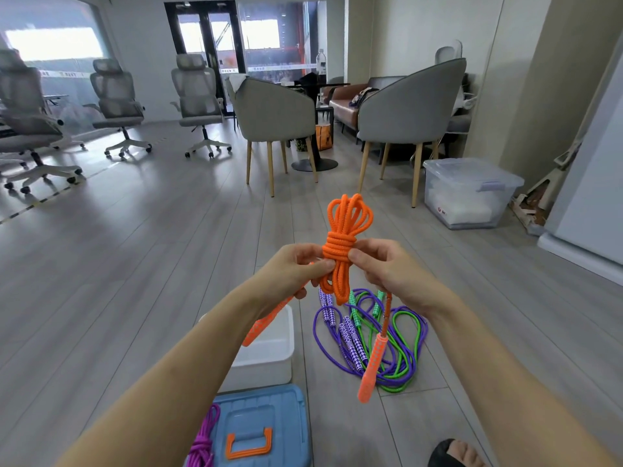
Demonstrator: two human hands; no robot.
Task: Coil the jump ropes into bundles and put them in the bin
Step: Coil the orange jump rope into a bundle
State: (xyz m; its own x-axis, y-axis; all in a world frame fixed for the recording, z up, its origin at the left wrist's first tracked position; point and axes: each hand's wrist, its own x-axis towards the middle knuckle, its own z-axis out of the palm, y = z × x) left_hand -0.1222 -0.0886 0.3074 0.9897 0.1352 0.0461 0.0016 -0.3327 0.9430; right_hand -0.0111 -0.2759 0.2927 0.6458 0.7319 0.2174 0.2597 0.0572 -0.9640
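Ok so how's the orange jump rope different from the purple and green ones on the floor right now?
The orange jump rope is coiled and wrapped into a tight bundle; the purple and green ropes lie loose and tangled together. The orange one is held up, pinched between the left hand and right hand, while the others rest on the floor. All have patterned handles in their own colour.
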